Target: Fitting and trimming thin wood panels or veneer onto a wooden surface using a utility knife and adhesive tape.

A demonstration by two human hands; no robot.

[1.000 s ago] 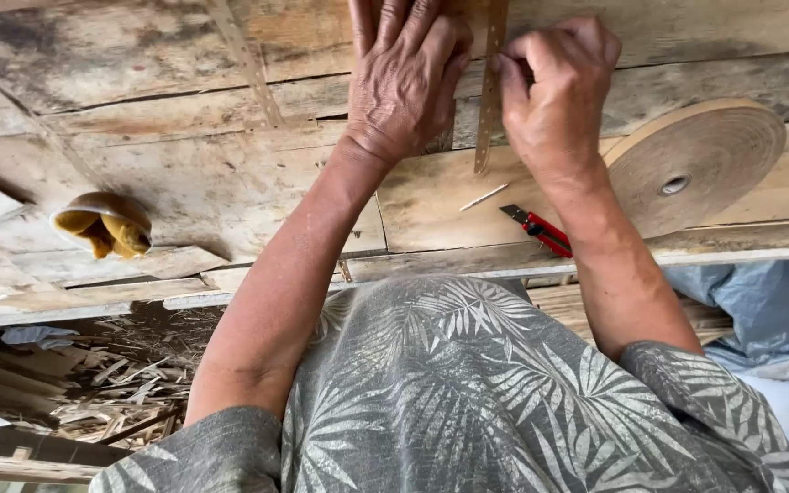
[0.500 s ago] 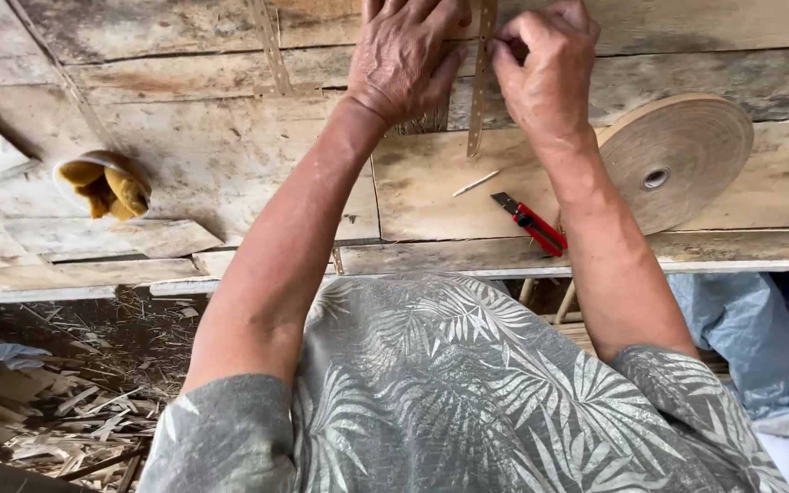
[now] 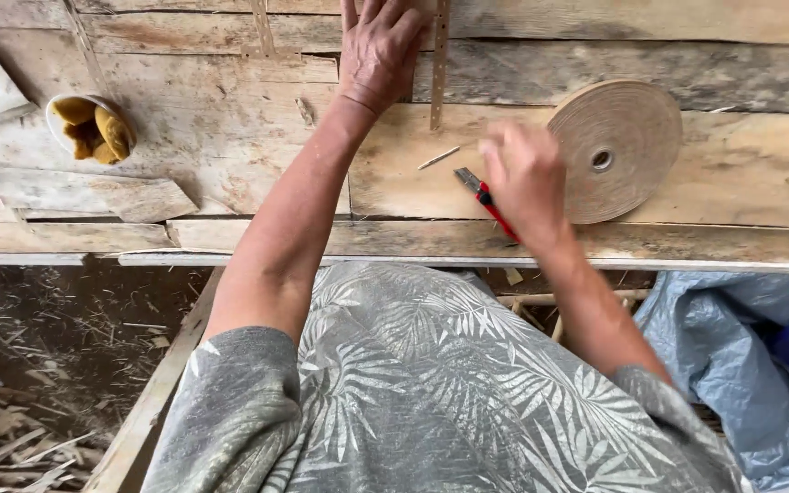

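Observation:
My left hand (image 3: 381,46) lies flat, fingers spread, on the rough wooden bench (image 3: 230,137) at the top, touching a thin wooden strip (image 3: 437,82) that runs away from me. My right hand (image 3: 527,178) is blurred, fingers curled, over the rear end of a red utility knife (image 3: 475,187) lying on the bench. Whether it grips the knife is unclear. A pale sliver (image 3: 438,158) lies just left of the knife's tip. A large roll of tan veneer band (image 3: 618,146) lies flat just right of my right hand.
A small white bowl with yellow pieces (image 3: 93,128) sits at the bench's left. A loose board scrap (image 3: 139,196) lies below it. Blue plastic sheeting (image 3: 732,338) is bundled under the bench at right. Straw and wood scraps (image 3: 57,365) cover the ground at left.
My right hand has left the strip and dropped down to the red knife. My left hand stays on the strip. The view has shifted so the bench appears lower and closer.

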